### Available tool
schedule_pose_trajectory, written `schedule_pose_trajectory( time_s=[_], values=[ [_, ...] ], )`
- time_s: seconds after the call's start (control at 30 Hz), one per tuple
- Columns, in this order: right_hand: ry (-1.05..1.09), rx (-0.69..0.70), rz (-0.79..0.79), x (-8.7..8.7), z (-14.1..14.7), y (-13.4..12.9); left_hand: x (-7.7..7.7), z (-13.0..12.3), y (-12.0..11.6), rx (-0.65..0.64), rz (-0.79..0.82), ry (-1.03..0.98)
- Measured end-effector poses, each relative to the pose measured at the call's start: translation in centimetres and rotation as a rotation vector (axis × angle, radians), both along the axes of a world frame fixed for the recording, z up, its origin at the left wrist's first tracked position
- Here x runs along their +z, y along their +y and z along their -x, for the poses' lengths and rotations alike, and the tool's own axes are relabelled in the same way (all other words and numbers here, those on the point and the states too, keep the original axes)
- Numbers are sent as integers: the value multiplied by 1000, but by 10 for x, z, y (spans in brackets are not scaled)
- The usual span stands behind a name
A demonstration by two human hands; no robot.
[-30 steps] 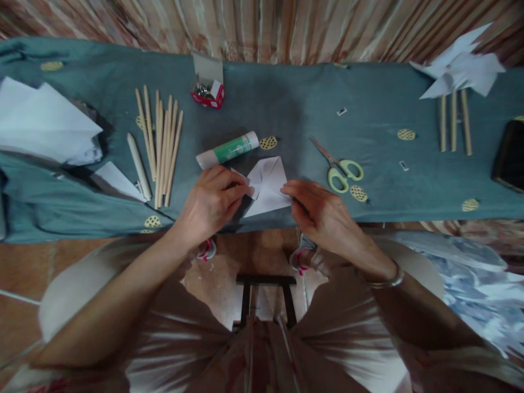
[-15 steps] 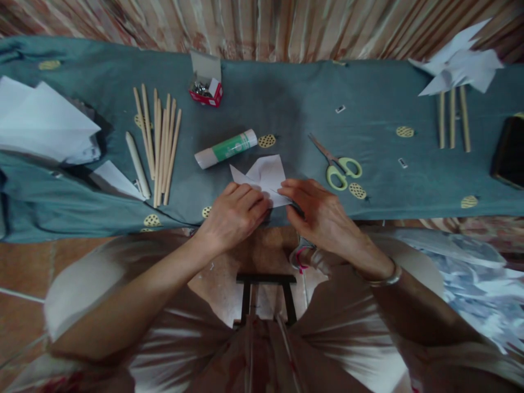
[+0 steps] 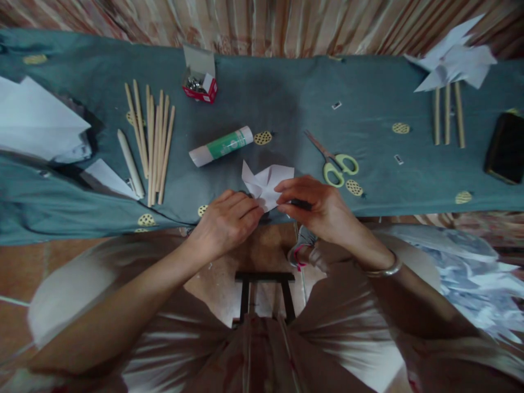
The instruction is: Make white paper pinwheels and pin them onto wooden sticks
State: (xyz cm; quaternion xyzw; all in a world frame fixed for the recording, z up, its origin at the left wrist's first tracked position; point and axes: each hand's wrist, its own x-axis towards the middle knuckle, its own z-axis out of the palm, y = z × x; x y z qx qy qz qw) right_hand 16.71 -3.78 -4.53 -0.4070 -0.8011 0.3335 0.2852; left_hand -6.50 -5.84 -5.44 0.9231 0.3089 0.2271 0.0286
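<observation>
Between my hands, just above the near edge of the cloth, is a white paper pinwheel [image 3: 268, 183] with folded, pointed blades. My left hand [image 3: 229, 221] pinches its lower left side, fingertips curled over the paper. On its right side my right hand [image 3: 313, 204] grips the paper between thumb and fingers. Beyond the paper lies a white and green glue stick [image 3: 221, 146]. Scissors with light green handles [image 3: 333, 162] rest to the right of it, blades pointing away to the left.
Several wooden sticks [image 3: 152, 144] and a white pen-like stick [image 3: 130, 164] lie at left, beside stacked paper sheets [image 3: 36, 123]. A small red box [image 3: 200, 87] holds metal pieces. At right are finished-looking pinwheels on sticks [image 3: 458, 65] and a dark phone [image 3: 506, 147]. A bag of paper scraps [image 3: 475, 278] stands lower right.
The paper has turned between my hands and shifted slightly right, with its left blade now standing more upright. My left hand has drawn a little back. The whole view has shifted slightly.
</observation>
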Motion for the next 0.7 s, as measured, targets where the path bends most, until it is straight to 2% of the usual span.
schedule_pose_trajectory(
  time_s=[0.23, 0.5, 0.6, 0.7],
  values=[
    [-30, -42, -32, -1, 12, 4, -2, -3, -2, 35, 17, -61],
    [-76, -162, 72, -2, 18, 1, -6, -4, -2, -3, 32, -60],
    [-127, -150, 13, -2, 18, 0, -8, -4, -2, -2, 78, -73],
    [-172, -99, -117, -4, 18, 0, -8, -5, -3, -4, 109, -83]
  ],
)
